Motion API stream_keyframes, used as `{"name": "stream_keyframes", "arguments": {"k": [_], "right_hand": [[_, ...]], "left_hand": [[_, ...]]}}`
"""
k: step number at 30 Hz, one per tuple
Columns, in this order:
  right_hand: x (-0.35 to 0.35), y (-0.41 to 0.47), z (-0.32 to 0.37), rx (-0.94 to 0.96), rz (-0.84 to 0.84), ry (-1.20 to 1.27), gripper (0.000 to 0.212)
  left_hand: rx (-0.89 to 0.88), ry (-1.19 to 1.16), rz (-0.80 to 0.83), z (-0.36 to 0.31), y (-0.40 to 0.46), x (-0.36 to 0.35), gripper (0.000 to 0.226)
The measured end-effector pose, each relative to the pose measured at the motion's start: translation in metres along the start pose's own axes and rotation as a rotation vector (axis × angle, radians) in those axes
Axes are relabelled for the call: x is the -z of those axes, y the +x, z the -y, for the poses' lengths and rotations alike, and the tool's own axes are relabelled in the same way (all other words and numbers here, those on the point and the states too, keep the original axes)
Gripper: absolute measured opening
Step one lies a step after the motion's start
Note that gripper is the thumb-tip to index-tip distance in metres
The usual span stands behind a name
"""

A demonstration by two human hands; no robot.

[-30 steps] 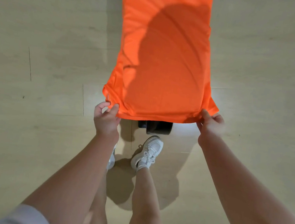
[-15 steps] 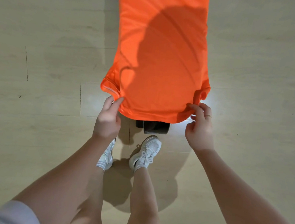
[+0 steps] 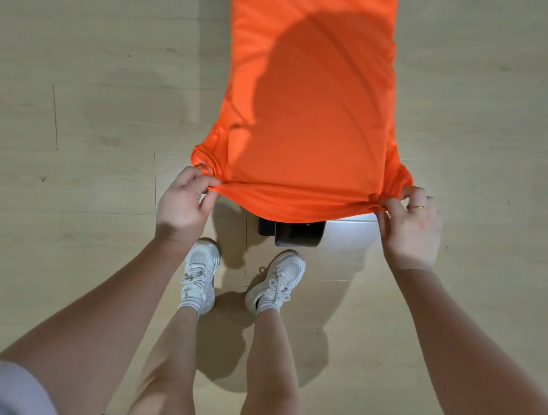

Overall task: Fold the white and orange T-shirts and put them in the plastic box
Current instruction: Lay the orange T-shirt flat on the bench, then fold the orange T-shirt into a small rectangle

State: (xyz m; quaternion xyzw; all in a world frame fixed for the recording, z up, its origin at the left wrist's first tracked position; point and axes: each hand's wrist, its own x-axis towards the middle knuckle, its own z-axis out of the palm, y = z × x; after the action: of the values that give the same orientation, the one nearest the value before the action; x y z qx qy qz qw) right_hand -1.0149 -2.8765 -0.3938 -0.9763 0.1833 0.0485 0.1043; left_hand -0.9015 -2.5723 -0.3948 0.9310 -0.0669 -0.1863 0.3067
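The orange T-shirt (image 3: 309, 108) lies as a long narrow strip over a raised surface that it hides, running away from me to the top edge of the view. My left hand (image 3: 185, 201) pinches its near left corner. My right hand (image 3: 412, 224), a gold ring on one finger, pinches the near right corner. The near hem is bunched and pulled taut between the two hands. No white T-shirt and no plastic box are in view.
A dark base or foot (image 3: 292, 232) of the support pokes out under the near hem. My two feet in white sneakers (image 3: 200, 276) stand just in front of it on a light wooden floor (image 3: 70, 113).
Both hands let go of the hem's corners, shifted inward, then gripped again a little higher, bunching the cloth. The hem is now stretched tight between them.
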Motion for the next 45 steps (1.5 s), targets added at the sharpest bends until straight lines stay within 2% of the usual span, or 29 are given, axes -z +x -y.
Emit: {"name": "stream_keyframes", "arguments": {"k": [3,7,10,13,17,20,23,28,34,41,45], "right_hand": [[0.023,-0.004,0.002,-0.016,0.023,0.028,0.018],[0.063,0.006,0.016,-0.196,0.099,0.155,0.01],[0.091,0.024,0.022,-0.205,0.064,0.248,0.013],[0.116,0.051,0.022,-0.155,0.036,0.405,0.015],[0.143,0.092,0.029,-0.134,0.127,0.573,0.013],[0.147,0.13,0.035,-0.117,0.116,0.567,0.013],[0.139,0.176,0.04,-0.112,0.085,0.486,0.019],[0.131,0.262,0.052,-0.187,0.079,0.398,0.021],[0.127,0.37,0.059,-0.324,0.063,0.467,0.023],[0.117,0.474,0.062,-0.394,0.128,0.457,0.025],[0.105,0.517,0.052,-0.468,0.164,0.391,0.022]], "left_hand": [[-0.035,-0.013,-0.024,-0.011,-0.005,0.019,0.039],[-0.042,0.019,-0.057,-0.038,-0.004,0.049,0.013],[0.011,-0.106,-0.046,-0.066,0.005,0.072,0.006],[0.135,-0.244,0.002,-0.091,0.021,0.095,0.013],[0.147,-0.404,-0.06,-0.111,0.054,0.121,0.024],[0.112,-0.389,-0.081,-0.118,0.092,0.131,0.012],[0.084,-0.359,-0.094,-0.114,0.141,0.133,0.01],[0.049,-0.297,-0.046,-0.119,0.232,0.132,0.01],[0.026,-0.243,-0.009,-0.135,0.344,0.142,0.007],[-0.03,-0.262,0.019,-0.155,0.46,0.15,0.01],[-0.088,-0.147,0.026,-0.167,0.504,0.142,0.018]]}}
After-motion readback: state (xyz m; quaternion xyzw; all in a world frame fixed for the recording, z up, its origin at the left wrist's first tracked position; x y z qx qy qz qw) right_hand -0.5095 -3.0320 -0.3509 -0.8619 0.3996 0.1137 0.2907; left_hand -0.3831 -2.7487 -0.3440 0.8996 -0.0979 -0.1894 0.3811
